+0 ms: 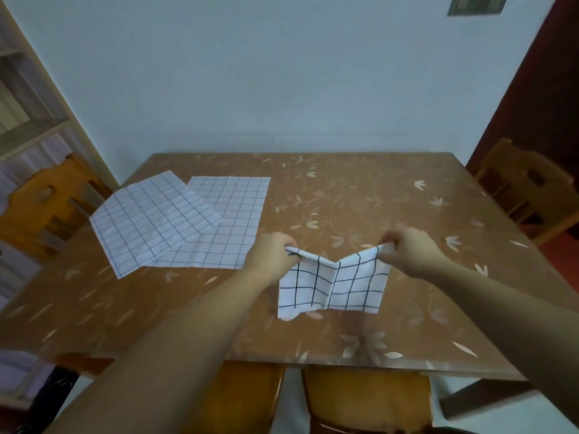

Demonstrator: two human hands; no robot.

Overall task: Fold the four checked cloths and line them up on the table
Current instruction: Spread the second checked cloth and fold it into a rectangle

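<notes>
A white cloth with bold black checks (335,285) hangs folded over the table's near middle, sagging at a centre crease, its lower edge touching the tabletop. My left hand (271,256) pinches its upper left corner and my right hand (407,253) pinches its upper right corner. Two more checked cloths lie unfolded and flat at the left: one with thin lines (147,220) overlaps the edge of another with a finer grid (233,223).
The brown table (391,195) with a leaf pattern stands against a pale wall. Wooden chairs stand at the left (47,202), at the right (529,189) and tucked under the near edge (366,399). A shelf stands at the far left.
</notes>
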